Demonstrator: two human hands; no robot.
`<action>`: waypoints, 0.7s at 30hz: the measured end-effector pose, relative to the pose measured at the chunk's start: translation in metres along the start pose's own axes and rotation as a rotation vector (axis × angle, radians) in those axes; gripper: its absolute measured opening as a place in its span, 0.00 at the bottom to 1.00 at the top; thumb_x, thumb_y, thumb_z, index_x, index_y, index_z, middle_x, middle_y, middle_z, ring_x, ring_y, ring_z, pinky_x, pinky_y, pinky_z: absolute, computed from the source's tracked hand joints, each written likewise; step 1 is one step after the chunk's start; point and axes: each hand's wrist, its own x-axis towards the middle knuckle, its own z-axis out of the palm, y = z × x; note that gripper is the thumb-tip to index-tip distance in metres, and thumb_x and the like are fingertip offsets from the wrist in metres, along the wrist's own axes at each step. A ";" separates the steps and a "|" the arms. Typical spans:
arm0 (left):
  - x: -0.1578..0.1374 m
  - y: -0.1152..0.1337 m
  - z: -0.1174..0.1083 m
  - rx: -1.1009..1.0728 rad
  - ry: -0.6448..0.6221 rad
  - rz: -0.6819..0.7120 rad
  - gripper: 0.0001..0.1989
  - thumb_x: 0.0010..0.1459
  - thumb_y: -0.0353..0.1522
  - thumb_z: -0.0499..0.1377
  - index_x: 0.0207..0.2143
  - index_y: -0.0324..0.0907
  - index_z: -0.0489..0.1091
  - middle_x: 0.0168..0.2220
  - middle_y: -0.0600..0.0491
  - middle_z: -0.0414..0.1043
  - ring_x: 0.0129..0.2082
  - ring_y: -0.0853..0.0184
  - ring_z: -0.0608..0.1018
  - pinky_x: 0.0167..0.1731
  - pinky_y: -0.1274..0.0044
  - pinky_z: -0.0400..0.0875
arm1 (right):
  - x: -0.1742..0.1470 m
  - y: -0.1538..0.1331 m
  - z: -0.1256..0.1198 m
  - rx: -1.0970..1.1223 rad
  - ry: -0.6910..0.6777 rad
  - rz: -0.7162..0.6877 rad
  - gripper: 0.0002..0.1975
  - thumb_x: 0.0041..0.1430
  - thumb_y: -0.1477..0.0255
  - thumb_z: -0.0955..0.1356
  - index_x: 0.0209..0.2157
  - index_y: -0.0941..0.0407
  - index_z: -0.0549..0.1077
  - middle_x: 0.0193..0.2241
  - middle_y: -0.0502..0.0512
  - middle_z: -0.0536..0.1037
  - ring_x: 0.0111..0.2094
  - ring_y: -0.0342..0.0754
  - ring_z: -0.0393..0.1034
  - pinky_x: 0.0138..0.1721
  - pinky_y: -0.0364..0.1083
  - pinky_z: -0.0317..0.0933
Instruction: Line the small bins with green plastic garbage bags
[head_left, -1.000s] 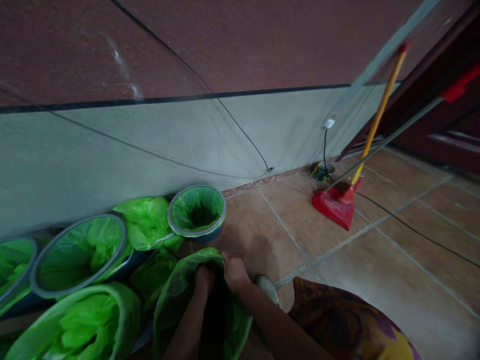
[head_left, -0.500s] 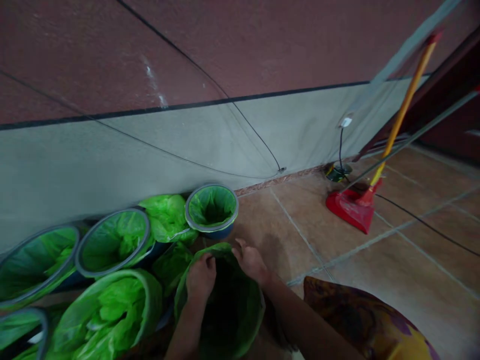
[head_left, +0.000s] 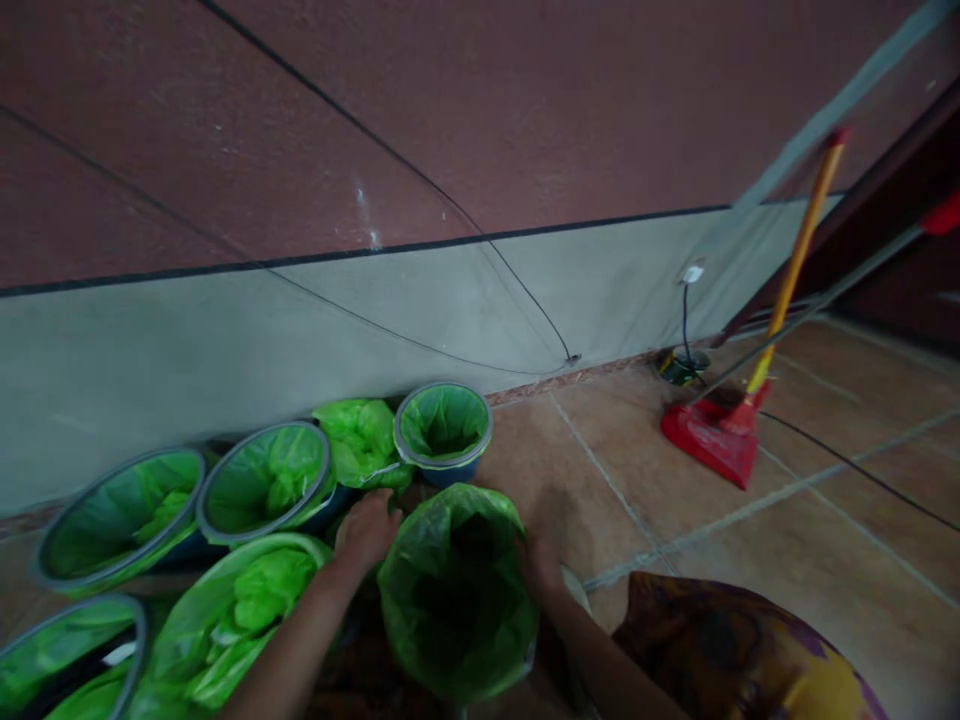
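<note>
At far left, a grey-rimmed bin with a bright green plastic liner (head_left: 137,640) is poking into the corner of the view, and a wide oval grey-rimmed bin (head_left: 201,480) is sitting just behind it, nearer the wall (head_left: 247,330). Moving right, a green-lined bin stuffed with crumpled green plastic (head_left: 274,580) is standing partly behind the forearm, while a round grey-rimmed bin (head_left: 325,468) is lining up behind it. Next along, a bunched bright green plastic bag (head_left: 360,435) is slumping near the wall. Here the left hand (head_left: 369,525) is hovering just beside the central bin, fingers loosely curled (whether anything is pinched there, I cannot tell). A small blue bin with a grey rim (head_left: 487,437) is standing behind. Now the centre: a round bin lined with thin green plastic (head_left: 409,590) is gaping upward between the hands, dark inside. The right hand (head_left: 538,565) is pressing against its right side; shadow is hiding the grip. Farther right, a red plastic dustpan with a yellow handle (head_left: 712,440) is standing on the tan tiled floor (head_left: 840,540).
</note>
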 end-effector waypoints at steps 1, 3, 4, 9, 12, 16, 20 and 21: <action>0.004 0.004 0.004 -0.027 0.003 0.018 0.23 0.64 0.32 0.51 0.59 0.31 0.65 0.58 0.39 0.70 0.59 0.59 0.72 0.60 0.73 0.60 | -0.005 0.002 -0.001 -0.013 0.037 0.025 0.21 0.64 0.68 0.59 0.51 0.64 0.73 0.43 0.67 0.79 0.45 0.57 0.74 0.46 0.51 0.66; 0.013 0.013 0.014 -0.087 0.023 0.042 0.21 0.65 0.33 0.49 0.58 0.34 0.66 0.57 0.42 0.72 0.57 0.61 0.73 0.59 0.73 0.61 | -0.006 -0.003 -0.009 -0.028 0.143 0.041 0.26 0.65 0.64 0.59 0.56 0.66 0.68 0.49 0.70 0.77 0.49 0.58 0.73 0.48 0.52 0.66; 0.018 0.017 0.018 -0.116 0.034 0.053 0.21 0.66 0.33 0.48 0.57 0.36 0.67 0.57 0.43 0.72 0.57 0.62 0.73 0.59 0.74 0.61 | -0.001 -0.011 -0.015 -0.028 0.189 0.023 0.26 0.66 0.63 0.58 0.57 0.66 0.68 0.50 0.70 0.75 0.50 0.57 0.72 0.49 0.51 0.65; 0.046 0.032 0.030 -0.201 0.021 0.080 0.22 0.69 0.34 0.41 0.53 0.41 0.70 0.53 0.47 0.76 0.53 0.65 0.75 0.54 0.76 0.64 | 0.055 -0.075 -0.041 -0.033 0.062 -0.121 0.23 0.69 0.65 0.55 0.40 0.60 0.78 0.37 0.63 0.81 0.40 0.51 0.74 0.44 0.45 0.63; 0.056 0.034 0.036 -0.195 -0.018 0.065 0.23 0.69 0.35 0.39 0.46 0.40 0.74 0.48 0.46 0.78 0.49 0.64 0.78 0.49 0.75 0.66 | 0.085 -0.103 -0.034 -0.038 -0.095 -0.139 0.20 0.68 0.66 0.58 0.33 0.58 0.79 0.32 0.58 0.81 0.33 0.46 0.72 0.37 0.42 0.61; 0.062 0.034 0.049 -0.178 -0.083 0.091 0.23 0.69 0.35 0.42 0.40 0.40 0.76 0.44 0.45 0.80 0.46 0.65 0.79 0.46 0.77 0.66 | 0.093 -0.103 -0.014 -0.043 -0.254 -0.184 0.16 0.65 0.69 0.62 0.31 0.58 0.79 0.30 0.54 0.80 0.30 0.43 0.70 0.35 0.41 0.60; 0.061 0.029 0.058 -0.183 -0.148 0.189 0.25 0.69 0.37 0.42 0.36 0.40 0.77 0.40 0.46 0.81 0.42 0.66 0.80 0.41 0.78 0.67 | 0.085 -0.089 -0.007 -0.007 -0.312 -0.283 0.18 0.66 0.66 0.61 0.31 0.58 0.78 0.28 0.53 0.79 0.29 0.43 0.69 0.33 0.41 0.59; 0.060 0.026 0.059 -0.185 -0.156 0.218 0.25 0.69 0.38 0.41 0.36 0.41 0.77 0.40 0.47 0.81 0.42 0.66 0.80 0.41 0.79 0.66 | 0.083 -0.087 -0.008 -0.010 -0.316 -0.307 0.18 0.66 0.65 0.60 0.31 0.58 0.77 0.28 0.53 0.79 0.29 0.43 0.69 0.33 0.41 0.60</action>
